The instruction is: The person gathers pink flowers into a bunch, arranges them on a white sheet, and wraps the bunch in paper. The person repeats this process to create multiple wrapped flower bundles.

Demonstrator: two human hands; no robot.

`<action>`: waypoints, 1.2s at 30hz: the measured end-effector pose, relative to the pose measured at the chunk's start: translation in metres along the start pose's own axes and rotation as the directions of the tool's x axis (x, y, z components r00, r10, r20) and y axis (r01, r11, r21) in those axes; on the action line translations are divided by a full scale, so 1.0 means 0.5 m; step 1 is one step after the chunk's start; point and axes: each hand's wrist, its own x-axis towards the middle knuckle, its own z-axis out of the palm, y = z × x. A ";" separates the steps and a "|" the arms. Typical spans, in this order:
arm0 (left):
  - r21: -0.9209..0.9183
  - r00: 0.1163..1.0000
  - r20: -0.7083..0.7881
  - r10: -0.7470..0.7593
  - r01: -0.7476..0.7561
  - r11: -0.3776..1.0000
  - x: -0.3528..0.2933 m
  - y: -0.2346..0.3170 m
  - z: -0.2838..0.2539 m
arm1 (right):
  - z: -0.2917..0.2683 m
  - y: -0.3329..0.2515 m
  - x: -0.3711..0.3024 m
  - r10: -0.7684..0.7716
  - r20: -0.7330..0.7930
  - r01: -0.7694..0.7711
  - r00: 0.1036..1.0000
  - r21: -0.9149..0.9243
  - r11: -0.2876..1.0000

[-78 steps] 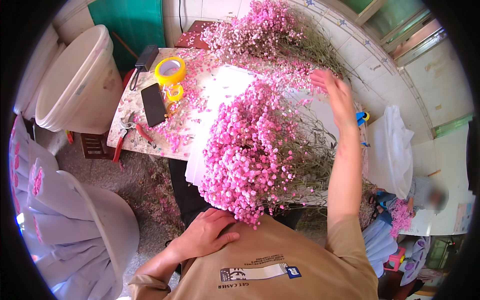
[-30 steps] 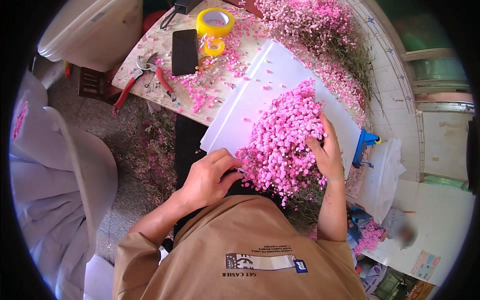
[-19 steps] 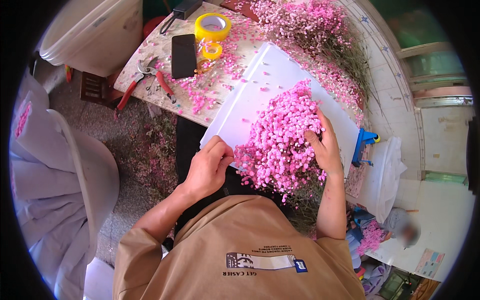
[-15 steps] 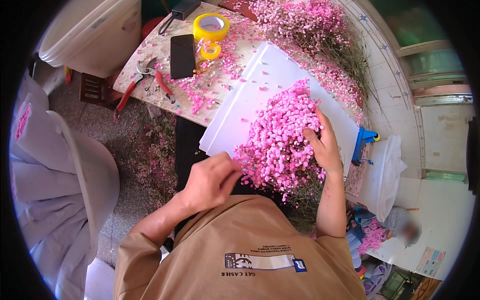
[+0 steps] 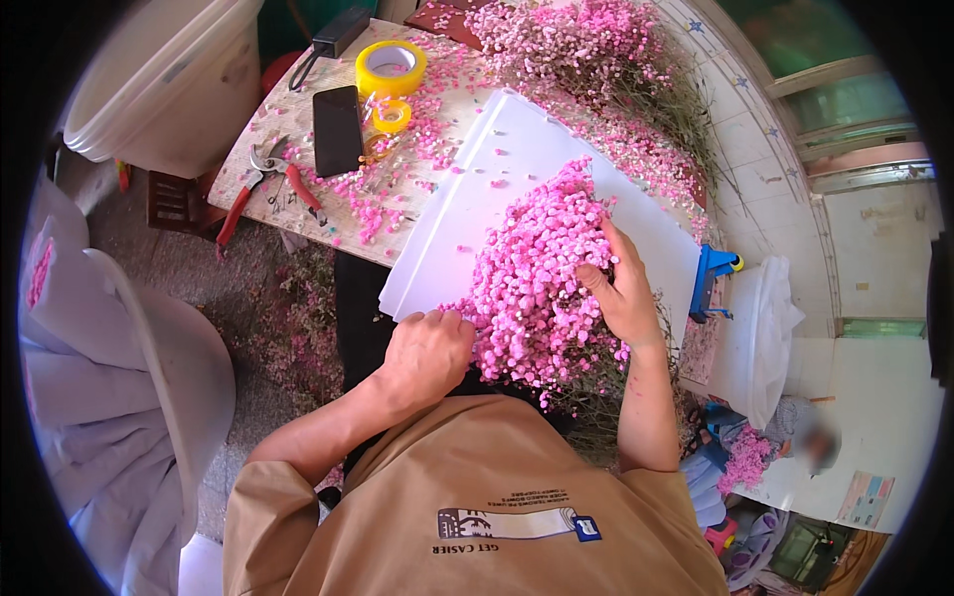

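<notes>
A full bunch of pink baby's breath [image 5: 537, 283] leans in front of me, its green stems pointing down toward my lap on the right. My right hand [image 5: 631, 298] cups the bunch along its right side, thumb across the blossoms and fingers behind them. At the bunch's lower left edge is my left hand [image 5: 429, 350], closed, knuckles up; its fingertips are hidden, so what they pinch does not show. Under the bunch lie white paper sheets [image 5: 437, 233] with a few loose blossoms on them.
The table [image 5: 383, 243] holds red-handled pruning shears [image 5: 263, 184], a black phone [image 5: 338, 129], yellow tape rolls [image 5: 366, 72], and a flower heap [image 5: 596, 50]. A blue tape dispenser [image 5: 708, 283] sits right. Grey-wrapped bundles [image 5: 89, 368] fill a tub on the left. Another person [image 5: 795, 422] is at right.
My left hand has turned knuckles up and moved against the bunch's lower left edge. My right hand keeps its hold. The whole view has shifted slightly.
</notes>
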 end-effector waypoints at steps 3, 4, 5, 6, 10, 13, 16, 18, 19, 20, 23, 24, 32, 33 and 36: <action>-0.223 0.988 -0.018 -0.150 0.142 0.964 0.008 -0.002 0.002 | 0.003 0.002 -0.001 0.006 -0.010 -0.006 1.000 0.001 1.000; -0.403 0.965 0.014 -0.263 0.246 0.881 0.013 -0.007 -0.003 | 0.003 0.002 -0.001 0.003 -0.012 -0.003 1.000 0.000 1.000; -0.563 0.928 0.067 -0.366 0.338 0.754 0.019 -0.010 -0.007 | 0.003 0.001 -0.001 0.000 -0.013 0.000 1.000 0.000 1.000; -0.787 0.817 0.164 -0.553 0.446 0.427 0.023 -0.010 -0.010 | 0.003 -0.001 0.000 -0.004 -0.014 0.004 1.000 0.000 1.000; -0.954 0.791 0.237 -0.564 0.299 0.018 -0.009 -0.064 -0.075 | 0.003 0.001 -0.005 -0.016 -0.020 0.016 1.000 -0.005 1.000; -0.634 0.745 0.524 -0.413 0.665 0.395 -0.041 -0.108 -0.169 | 0.005 0.000 -0.007 -0.032 -0.024 0.031 0.999 -0.058 0.998; -0.267 0.964 0.117 -0.238 0.261 0.928 -0.036 -0.096 -0.173 | 0.008 -0.002 -0.006 -0.026 -0.021 0.025 0.999 -0.067 0.997; -0.466 0.969 0.062 -0.240 0.240 0.851 0.004 -0.043 -0.180 | 0.011 -0.002 -0.004 -0.029 -0.029 0.026 0.999 -0.089 0.996; -0.595 0.970 0.041 -0.239 0.216 0.774 0.021 -0.023 -0.169 | 0.013 -0.001 -0.005 -0.034 -0.032 0.031 0.999 -0.084 0.996; -0.608 0.984 -0.007 -0.179 0.138 0.782 0.042 -0.005 -0.160 | 0.012 -0.001 -0.006 -0.040 -0.038 0.037 0.998 -0.082 0.996; -0.589 0.999 -0.025 -0.029 0.009 0.808 0.094 0.019 -0.133 | 0.006 -0.004 -0.006 -0.053 -0.041 0.050 0.998 -0.073 0.996; -0.567 0.999 -0.024 0.039 -0.046 0.823 0.104 0.020 -0.128 | 0.004 -0.005 -0.006 -0.057 -0.040 0.054 0.998 -0.069 0.996; -0.733 0.978 0.027 -0.205 0.159 0.662 0.099 0.016 -0.095 | 0.010 0.012 -0.008 -0.065 -0.061 0.064 0.996 -0.031 0.998; -0.806 0.938 0.081 -0.336 0.260 0.531 0.098 0.019 -0.096 | 0.010 0.015 -0.007 -0.073 -0.068 0.072 0.995 -0.010 0.997; -0.760 0.966 -0.037 -0.255 0.138 0.635 0.123 0.042 -0.099 | 0.010 0.018 -0.007 -0.077 -0.076 0.078 0.994 0.010 0.997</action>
